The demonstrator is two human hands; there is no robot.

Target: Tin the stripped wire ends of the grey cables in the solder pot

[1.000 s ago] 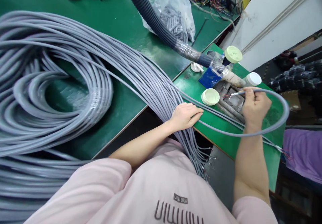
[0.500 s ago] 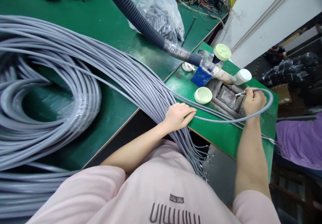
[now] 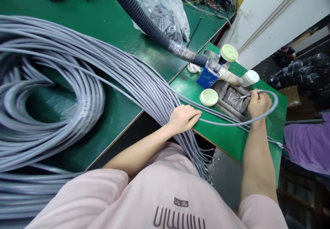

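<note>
My right hand (image 3: 259, 104) is closed around a grey cable (image 3: 275, 102) near its stripped end. The thin bare-ended wires (image 3: 237, 99) of that end, some reddish, point left over the silvery surface of a solder pot (image 3: 232, 96); whether they touch it I cannot tell. From this hand the cable loops right and back to my left hand (image 3: 184, 119), which pinches it between thumb and fingers. Beneath the left hand runs a thick bundle of grey cables (image 3: 144, 84), its stripped ends (image 3: 208, 174) hanging past the table edge.
Around the pot stand a pale green tub (image 3: 208, 97), a white tub (image 3: 250, 78) and a round green lid (image 3: 229, 53). A ribbed black hose (image 3: 144, 19) reaches the pot. Coiled cables (image 3: 87, 109) fill the left. A person in a purple top (image 3: 306, 143) is at right.
My right hand has shifted very slightly left, with the wire ends a touch lower over the solder pot. The left hand stays put. The whole view has tilted a little.
</note>
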